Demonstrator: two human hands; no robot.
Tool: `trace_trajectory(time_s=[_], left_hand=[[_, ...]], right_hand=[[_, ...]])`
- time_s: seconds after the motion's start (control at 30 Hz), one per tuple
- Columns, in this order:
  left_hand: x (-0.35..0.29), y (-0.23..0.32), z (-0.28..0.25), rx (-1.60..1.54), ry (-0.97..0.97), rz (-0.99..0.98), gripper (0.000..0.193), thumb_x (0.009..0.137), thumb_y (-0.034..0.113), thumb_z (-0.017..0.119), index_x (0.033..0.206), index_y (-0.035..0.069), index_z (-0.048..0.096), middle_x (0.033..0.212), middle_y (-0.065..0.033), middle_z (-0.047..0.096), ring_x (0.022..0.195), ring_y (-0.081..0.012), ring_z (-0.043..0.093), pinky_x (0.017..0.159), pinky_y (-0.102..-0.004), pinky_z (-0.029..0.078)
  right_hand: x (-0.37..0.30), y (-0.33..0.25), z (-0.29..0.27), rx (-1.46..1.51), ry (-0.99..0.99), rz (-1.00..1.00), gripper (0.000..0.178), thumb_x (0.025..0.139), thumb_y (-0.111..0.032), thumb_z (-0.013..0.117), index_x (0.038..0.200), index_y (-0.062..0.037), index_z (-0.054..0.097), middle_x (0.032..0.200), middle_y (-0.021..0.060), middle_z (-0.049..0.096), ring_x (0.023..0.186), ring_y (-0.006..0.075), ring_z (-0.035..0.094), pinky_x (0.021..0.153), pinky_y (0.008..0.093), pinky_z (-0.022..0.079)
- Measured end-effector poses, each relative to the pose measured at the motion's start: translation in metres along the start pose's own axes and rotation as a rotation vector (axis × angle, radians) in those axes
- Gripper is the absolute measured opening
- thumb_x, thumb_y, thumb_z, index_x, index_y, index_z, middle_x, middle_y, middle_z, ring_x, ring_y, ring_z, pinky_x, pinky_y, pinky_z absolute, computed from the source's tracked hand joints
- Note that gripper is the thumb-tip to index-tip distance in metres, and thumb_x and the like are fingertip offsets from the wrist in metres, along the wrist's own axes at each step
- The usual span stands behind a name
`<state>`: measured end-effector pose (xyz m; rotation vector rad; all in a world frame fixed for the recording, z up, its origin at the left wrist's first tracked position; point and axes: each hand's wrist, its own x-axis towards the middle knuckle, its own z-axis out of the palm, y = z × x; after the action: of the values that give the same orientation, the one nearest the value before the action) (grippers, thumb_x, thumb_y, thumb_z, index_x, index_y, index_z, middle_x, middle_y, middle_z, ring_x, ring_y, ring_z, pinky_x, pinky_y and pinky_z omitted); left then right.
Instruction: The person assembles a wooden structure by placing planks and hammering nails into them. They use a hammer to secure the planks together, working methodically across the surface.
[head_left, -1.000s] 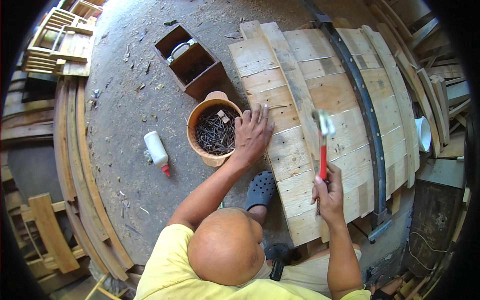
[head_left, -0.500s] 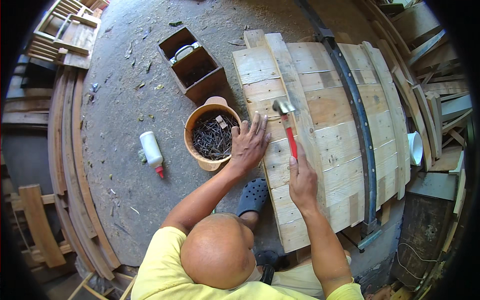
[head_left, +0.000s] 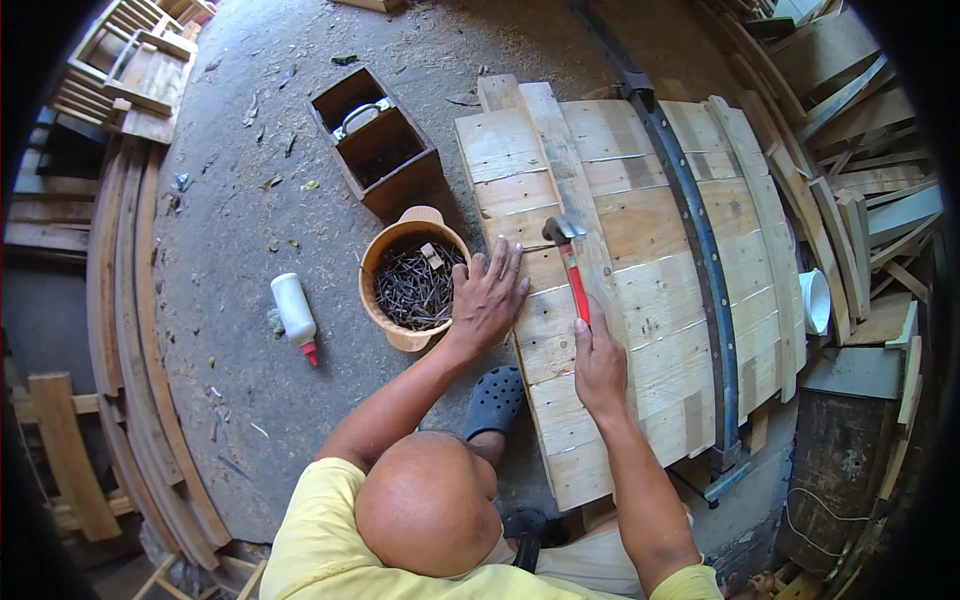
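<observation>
Head view: the right hand [head_left: 600, 365] is closed around the red handle of a hammer [head_left: 574, 285], thumb lying along the grip. The hammer's metal head is over a panel of pale boards [head_left: 655, 290], overlapping the near edge of a long batten [head_left: 568, 175]; whether it touches the wood cannot be told. The left hand [head_left: 488, 298] is open and palm down, its fingers spread, with the fingertips over the panel's left edge; anything under the palm is hidden.

Just left of that hand, on the concrete floor [head_left: 215, 240], stands a round tan pot [head_left: 370, 295] with two lug handles. It holds many dark nails [head_left: 412, 292] and a small wood block [head_left: 431, 256]. Behind the pot sits a brown wooden box [head_left: 405, 192] with two compartments. A white bottle [head_left: 291, 303] with a red tip lies on its side, left of the pot and apart from it.

A dark metal bar [head_left: 700, 230] crosses the panel to the right of the hammer. Past the panel's right side is a white bucket [head_left: 815, 303], and long boards [head_left: 122, 320] lie stacked along the left.
</observation>
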<state>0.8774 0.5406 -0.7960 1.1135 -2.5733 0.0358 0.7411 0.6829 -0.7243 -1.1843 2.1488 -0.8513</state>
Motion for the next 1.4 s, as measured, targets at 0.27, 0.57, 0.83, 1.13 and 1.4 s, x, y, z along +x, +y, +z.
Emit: trace_trajectory(time_s=[0.27,0.57,0.83,1.13,1.4], left_hand=[[-0.001,0.003,-0.005,0.004,-0.021,0.009,0.054,0.093,0.038,0.054,0.138,0.009,0.052,0.141,-0.0117,0.050,0.106,-0.0245,0.051,0.084,-0.0407,0.036],[0.008,0.011,-0.011,-0.030,-0.030,0.034,0.053,0.092,0.037,0.055,0.136,0.007,0.054,0.138,-0.0125,0.052,0.108,-0.0247,0.050,0.086,-0.0407,0.036],[0.047,-0.004,0.008,-0.151,0.077,0.080,0.011,0.085,0.021,0.063,0.088,0.010,0.061,0.102,-0.0062,0.059,0.101,-0.0261,0.052,0.082,-0.0409,0.038],[0.028,-0.045,0.008,-1.230,0.182,-0.613,0.009,0.091,0.007,0.062,0.096,-0.001,0.061,0.083,-0.0098,0.070,0.070,-0.0112,0.064,0.062,-0.0258,0.050],[0.020,-0.060,0.002,-1.284,0.219,-0.641,0.023,0.094,0.008,0.063,0.113,-0.004,0.063,0.096,-0.0096,0.071,0.070,-0.0095,0.063,0.064,-0.0234,0.053]], right_hand=[[0.001,0.007,0.011,-0.120,-0.036,0.080,0.045,0.103,-0.029,0.043,0.145,-0.0130,0.040,0.098,0.0285,0.065,0.087,0.0486,0.063,0.071,0.0540,0.048],[-0.008,0.020,-0.001,-0.116,0.020,0.009,0.042,0.102,-0.028,0.044,0.140,-0.0072,0.045,0.083,0.0250,0.066,0.079,0.0465,0.064,0.068,0.0507,0.048],[-0.110,0.077,-0.052,-0.101,0.197,0.146,0.062,0.074,-0.028,0.083,0.122,-0.0018,0.054,0.100,0.0204,0.065,0.090,0.0387,0.064,0.078,0.0450,0.052],[-0.163,0.118,-0.053,-0.180,0.197,0.164,0.071,0.064,-0.021,0.086,0.124,-0.0027,0.052,0.115,0.0174,0.057,0.106,0.0388,0.057,0.089,0.0447,0.049],[-0.157,0.103,-0.092,-0.061,0.257,0.284,0.065,0.061,-0.015,0.083,0.119,-0.0019,0.058,0.107,0.0180,0.061,0.101,0.0375,0.060,0.087,0.0428,0.048]])
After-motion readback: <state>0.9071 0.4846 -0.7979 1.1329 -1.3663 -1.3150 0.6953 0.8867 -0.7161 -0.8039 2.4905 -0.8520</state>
